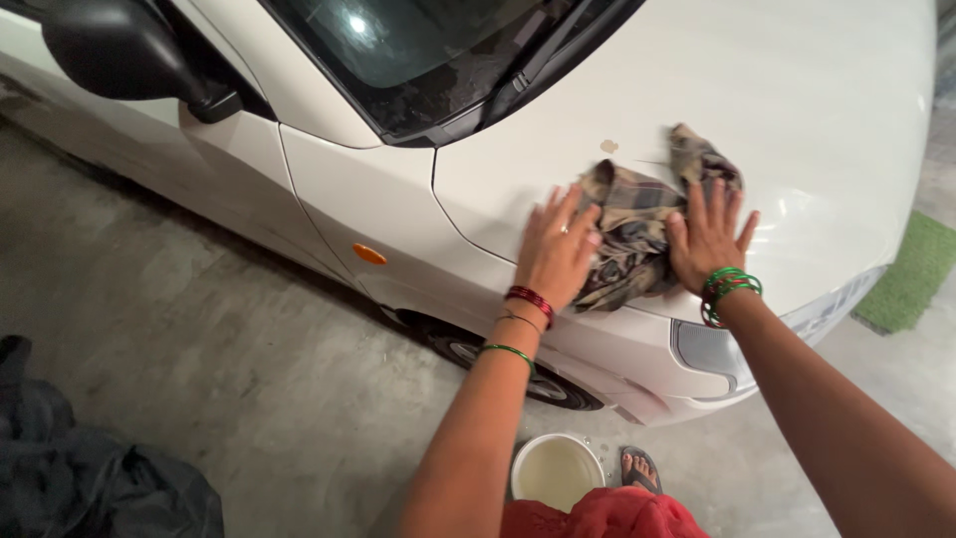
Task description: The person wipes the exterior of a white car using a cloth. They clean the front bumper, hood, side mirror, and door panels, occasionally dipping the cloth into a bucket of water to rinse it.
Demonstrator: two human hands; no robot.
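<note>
Two hands flat, fingers spread, gripping nothing | left hand (554, 249) and right hand (709, 239) press a checked cloth (632, 234) on the white car bonnet (797, 110) | cloth edges hidden under palms | bucket (556, 469) partly cut off below | front wheel mostly hidden.

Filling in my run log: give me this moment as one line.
left hand: flat on checked cloth | right hand: flat on cloth | surface: white car hood | below: bucket on floor
</note>
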